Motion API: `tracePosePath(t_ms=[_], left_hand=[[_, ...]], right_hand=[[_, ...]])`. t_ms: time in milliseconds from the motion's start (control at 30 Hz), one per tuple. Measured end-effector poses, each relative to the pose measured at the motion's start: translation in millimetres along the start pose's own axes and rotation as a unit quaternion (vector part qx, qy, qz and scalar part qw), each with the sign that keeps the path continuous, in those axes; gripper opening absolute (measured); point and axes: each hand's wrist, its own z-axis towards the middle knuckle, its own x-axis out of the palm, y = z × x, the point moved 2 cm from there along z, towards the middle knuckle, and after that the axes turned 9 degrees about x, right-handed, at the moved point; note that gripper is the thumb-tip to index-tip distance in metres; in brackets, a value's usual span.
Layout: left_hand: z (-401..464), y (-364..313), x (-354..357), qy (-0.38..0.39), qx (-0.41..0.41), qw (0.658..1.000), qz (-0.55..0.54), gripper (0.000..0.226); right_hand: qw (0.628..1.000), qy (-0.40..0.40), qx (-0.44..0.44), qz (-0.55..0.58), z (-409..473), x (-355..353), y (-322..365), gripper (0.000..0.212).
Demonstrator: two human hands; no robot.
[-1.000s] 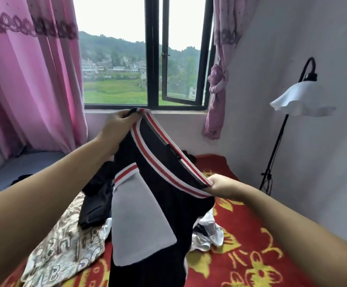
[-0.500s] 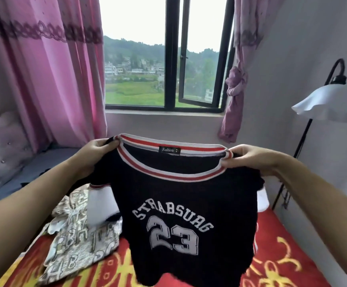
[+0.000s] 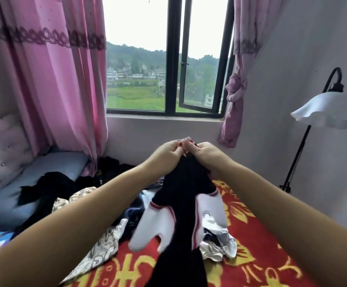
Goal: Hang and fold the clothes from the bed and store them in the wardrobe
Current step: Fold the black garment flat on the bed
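Over the red bed, left hand and right hand pinched the soft, limp jersey together at its collar, probably the surest hold.

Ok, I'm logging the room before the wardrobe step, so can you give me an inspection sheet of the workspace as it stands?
Surface: bed with a red and yellow patterned cover, partly buried under clothes.
Job's things: black jersey with white sleeves hangs folded lengthwise from both hands; no hanger or wardrobe seen.
Clutter: printed beige garment, dark clothes, crumpled white item, blue-grey pillow.
Grippers: left hand and right hand pinch the jersey's collar together, fingers curled.
Cables: nothing seen.
Surroundings: window with one pane ajar, pink curtains, floor lamp by the wall.
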Motion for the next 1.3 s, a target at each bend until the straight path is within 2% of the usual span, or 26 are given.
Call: tracePosePath(t_ms=[100, 167, 267, 367, 467, 533, 600, 633, 667, 733, 800, 867, 900, 967, 1000, 1100, 1167, 1200, 1233, 1300], left_hand=[[-1, -2, 0, -0.01, -0.02, 0.999, -0.031, 0.029], [-5, -3, -2, 0.025, -0.05, 0.996, -0.063, 0.033], [-9, -7, -5, 0.097, -0.112, 0.98, -0.129, 0.032], [-10, -12, -14, 0.146, -0.149, 0.954, -0.216, 0.029], [-14, -15, -15, 0.158, -0.095, 0.975, -0.127, 0.031], [-13, -16, -19, 0.102, 0.008, 0.994, 0.035, 0.026], [-10, -16, -28, 0.049, 0.118, 0.963, 0.237, 0.053], [-10, -16, -31, 0.045, 0.156, 0.941, 0.298, 0.066], [-10, -15, -31, 0.051, 0.181, 0.926, 0.327, 0.069], [-12, -8, -26, 0.049, 0.204, 0.925, 0.317, 0.05], [-13, -3, -20, 0.034, 0.184, 0.946, 0.263, 0.035], [-10, -3, -19, 0.047, 0.173, 0.959, 0.221, 0.039], [-7, -5, -20, 0.066, 0.171, 0.962, 0.204, 0.048], [0, -9, -25, 0.11, 0.171, 0.951, 0.231, 0.063], [4, -9, -26, 0.136, 0.171, 0.942, 0.255, 0.056], [8, -8, -15, 0.195, 0.144, 0.942, 0.234, 0.005], [11, -6, -8, 0.162, 0.153, 0.948, 0.226, 0.016], [13, -5, -6, 0.14, 0.16, 0.949, 0.231, 0.011], [14, -7, -5, 0.132, 0.175, 0.945, 0.242, 0.004], [16, -13, -7, 0.13, 0.19, 0.931, 0.283, 0.016]], right_hand=[[0.999, 0.038, -0.009, -0.001, -4, 2, 2, 0.055], [0.991, 0.063, -0.05, -0.103, -9, 0, 4, 0.052], [0.962, 0.106, -0.083, -0.239, -17, -4, 4, 0.035], [0.951, 0.111, -0.068, -0.279, -21, -12, 0, 0.052], [0.957, 0.102, -0.077, -0.261, -22, -14, -1, 0.044], [0.958, 0.097, -0.08, -0.256, -24, -16, 4, 0.036], [0.964, 0.106, -0.078, -0.233, -25, -20, 8, 0.033], [0.965, 0.115, -0.079, -0.22, -27, -20, 9, 0.031], [0.967, 0.119, -0.084, -0.21, -28, -20, 11, 0.031], [0.971, 0.113, -0.102, -0.186, -30, -19, 13, 0.031], [0.977, 0.102, -0.111, -0.15, -31, -21, 15, 0.03], [0.981, 0.106, -0.104, -0.124, -32, -23, 13, 0.031], [0.981, 0.12, -0.098, -0.118, -33, -24, 10, 0.033], [0.977, 0.155, -0.09, -0.118, -36, -25, 6, 0.037], [0.975, 0.165, -0.091, -0.117, -37, -26, 3, 0.038], [0.979, 0.156, -0.099, -0.082, -36, -31, -5, 0.039], [0.986, 0.123, -0.108, -0.033, -34, -32, -14, 0.037], [0.987, 0.105, -0.116, -0.016, -34, -31, -21, 0.036], [0.988, 0.092, -0.123, -0.009, -34, -29, -30, 0.035], [0.989, 0.087, -0.117, -0.003, -36, -27, -52, 0.04]])
